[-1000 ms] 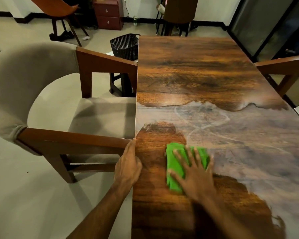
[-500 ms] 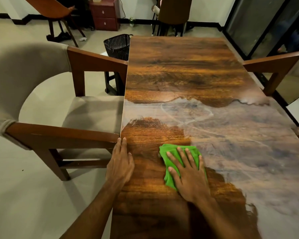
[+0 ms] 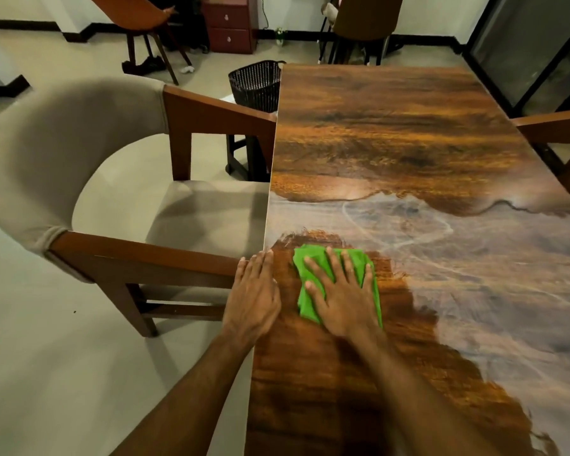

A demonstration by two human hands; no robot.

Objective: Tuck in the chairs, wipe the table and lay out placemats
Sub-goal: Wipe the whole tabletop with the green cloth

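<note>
A long wooden table (image 3: pixel 392 133) has a pale dusty film across its middle and right, with dark wiped wood near me. My right hand (image 3: pixel 343 297) presses flat, fingers spread, on a folded green cloth (image 3: pixel 310 307) near the table's left edge. My left hand (image 3: pixel 254 297) rests flat on that left edge, fingers straight. A beige upholstered chair with wooden arms (image 3: pixel 79 166) stands at the table's left side, its seat partly under the top.
A second wooden chair arm (image 3: pixel 553 126) shows at the table's right side. A black basket (image 3: pixel 255 83) stands on the floor by the far left corner. Another chair (image 3: pixel 362 24) stands at the far end; a red drawer unit (image 3: pixel 229 24) is by the wall.
My right hand has slid the green cloth toward the table's left edge, closer to my left hand. The left hand stays on the edge.
</note>
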